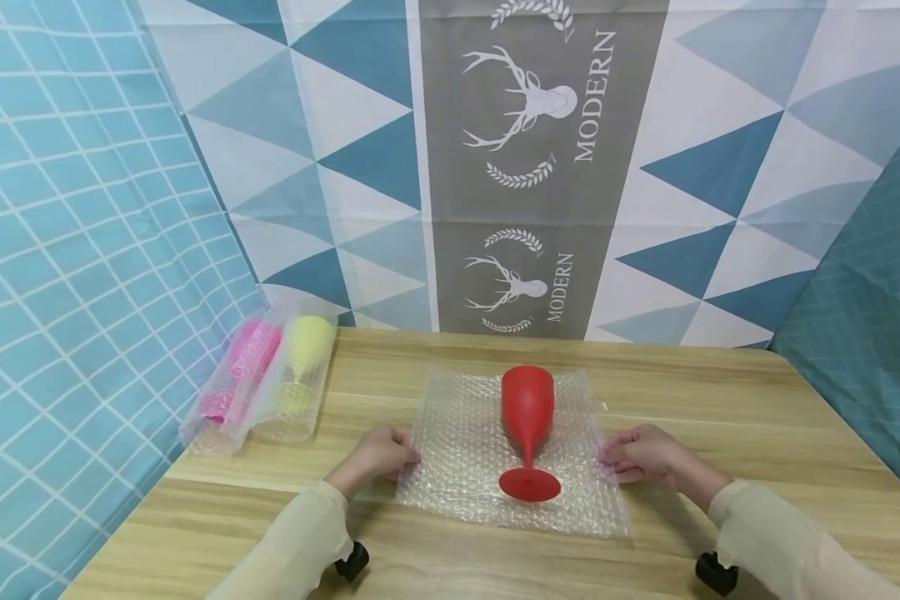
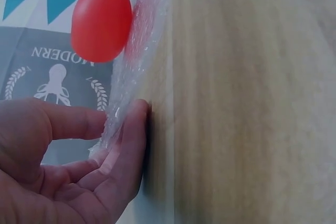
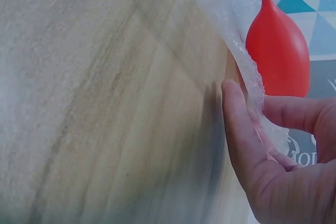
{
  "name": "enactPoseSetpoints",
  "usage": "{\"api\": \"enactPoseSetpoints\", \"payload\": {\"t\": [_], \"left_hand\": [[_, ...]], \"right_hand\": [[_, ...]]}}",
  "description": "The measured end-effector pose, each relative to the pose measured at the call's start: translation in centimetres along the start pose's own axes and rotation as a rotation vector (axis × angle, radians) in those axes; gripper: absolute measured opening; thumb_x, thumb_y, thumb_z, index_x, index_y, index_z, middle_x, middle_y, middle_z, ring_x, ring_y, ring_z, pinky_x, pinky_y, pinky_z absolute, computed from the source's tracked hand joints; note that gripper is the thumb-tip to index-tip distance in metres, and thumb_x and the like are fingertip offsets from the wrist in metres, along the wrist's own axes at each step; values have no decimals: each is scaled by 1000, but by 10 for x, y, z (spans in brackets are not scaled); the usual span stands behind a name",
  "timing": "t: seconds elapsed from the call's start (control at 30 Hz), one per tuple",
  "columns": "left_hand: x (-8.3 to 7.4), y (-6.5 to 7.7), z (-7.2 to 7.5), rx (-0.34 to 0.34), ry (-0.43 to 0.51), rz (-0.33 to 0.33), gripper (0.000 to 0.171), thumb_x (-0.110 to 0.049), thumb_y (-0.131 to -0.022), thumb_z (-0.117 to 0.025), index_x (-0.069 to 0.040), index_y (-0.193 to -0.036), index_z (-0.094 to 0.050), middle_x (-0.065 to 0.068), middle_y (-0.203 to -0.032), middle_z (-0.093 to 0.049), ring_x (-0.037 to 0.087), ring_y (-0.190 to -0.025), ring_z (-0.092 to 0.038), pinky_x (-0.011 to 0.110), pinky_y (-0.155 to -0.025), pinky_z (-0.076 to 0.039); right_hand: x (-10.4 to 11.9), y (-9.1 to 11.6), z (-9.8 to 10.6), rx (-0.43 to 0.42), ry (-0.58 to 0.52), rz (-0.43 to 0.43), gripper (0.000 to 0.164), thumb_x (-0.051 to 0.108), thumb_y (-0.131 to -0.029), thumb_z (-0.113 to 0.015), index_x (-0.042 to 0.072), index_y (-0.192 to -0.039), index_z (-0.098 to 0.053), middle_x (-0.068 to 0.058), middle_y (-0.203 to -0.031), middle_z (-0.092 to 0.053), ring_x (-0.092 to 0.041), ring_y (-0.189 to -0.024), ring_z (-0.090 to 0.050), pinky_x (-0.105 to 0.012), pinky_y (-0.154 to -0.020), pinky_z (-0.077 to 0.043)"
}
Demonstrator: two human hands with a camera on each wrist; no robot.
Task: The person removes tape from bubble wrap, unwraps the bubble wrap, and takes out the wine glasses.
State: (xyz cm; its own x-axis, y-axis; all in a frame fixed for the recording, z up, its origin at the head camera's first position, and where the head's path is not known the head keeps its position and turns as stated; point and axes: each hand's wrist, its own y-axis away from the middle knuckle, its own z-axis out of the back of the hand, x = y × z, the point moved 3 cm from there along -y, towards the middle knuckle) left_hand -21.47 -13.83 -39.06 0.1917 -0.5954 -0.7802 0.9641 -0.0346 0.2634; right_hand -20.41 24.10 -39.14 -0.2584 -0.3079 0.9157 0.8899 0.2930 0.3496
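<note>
A red goblet (image 1: 528, 417) lies on its side on a sheet of bubble wrap (image 1: 461, 467), its bowl toward the wall and its round foot toward me. At the sheet's left edge my left hand (image 1: 381, 457) pinches the wrap. In the left wrist view the thumb is above the bubble wrap (image 2: 126, 77) and the fingers are beneath it. My right hand (image 1: 648, 457) pinches the opposite edge, and the right wrist view shows the bubble wrap (image 3: 239, 45) between thumb and fingers. Neither hand touches the goblet.
At the table's back left lie a pink goblet (image 1: 251, 354) and a yellow goblet (image 1: 307, 346), both rolled in bubble wrap. A patterned cloth (image 1: 375, 167) hangs behind the wooden table (image 1: 720, 400). Blue checked cloth (image 1: 60, 250) borders the left side.
</note>
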Motion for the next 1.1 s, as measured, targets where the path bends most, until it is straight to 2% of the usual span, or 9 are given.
{"api": "enactPoseSetpoints", "payload": {"t": [0.17,0.3,0.5,0.7,0.8,1.1], "left_hand": [[1,-3,1,54,26,9,8,-4,-83,-68,0,-77,-65,5,-69,-65,13,-63,-60,27,-62,-58],[3,-7,3,94,21,14,11,-7,-85,-67,-2,-76,-63,1,-67,-59,12,-62,-56,25,-60,-57],[4,-8,3,120,38,22,14,-7,-85,-66,-4,-72,-62,0,-65,-58,11,-61,-55,23,-59,-56],[3,-8,2,121,77,36,9,-7,-83,-66,0,-78,-64,1,-69,-57,13,-62,-54,25,-61,-57],[4,-9,1,110,91,46,9,-6,-82,-66,-1,-76,-63,1,-67,-56,12,-60,-54,25,-60,-57],[5,-8,2,96,78,35,10,-8,-82,-67,1,-79,-66,2,-70,-59,13,-62,-54,25,-59,-57]], "right_hand": [[8,3,2,-15,20,-31,24,0,-90,-59,-17,-107,-62,-1,-77,-72,-8,-72,-69,-24,-70,-61],[20,6,5,8,38,-44,31,1,-90,-58,-21,-113,-57,-4,-80,-73,-11,-74,-71,-25,-71,-62],[36,10,7,31,113,-50,34,2,-91,-59,-22,-114,-56,-7,-81,-74,-11,-74,-72,-27,-72,-62],[55,16,9,19,257,-39,31,2,-92,-57,-22,-111,-58,-14,-87,-75,-13,-76,-71,-32,-74,-63],[65,17,9,18,318,-30,31,3,-93,-57,-22,-110,-59,-17,-88,-75,-14,-77,-72,-35,-76,-63],[97,17,4,59,434,-57,34,11,-96,-56,-18,-114,-58,-10,-87,-73,-11,-77,-71,-33,-78,-63]]}}
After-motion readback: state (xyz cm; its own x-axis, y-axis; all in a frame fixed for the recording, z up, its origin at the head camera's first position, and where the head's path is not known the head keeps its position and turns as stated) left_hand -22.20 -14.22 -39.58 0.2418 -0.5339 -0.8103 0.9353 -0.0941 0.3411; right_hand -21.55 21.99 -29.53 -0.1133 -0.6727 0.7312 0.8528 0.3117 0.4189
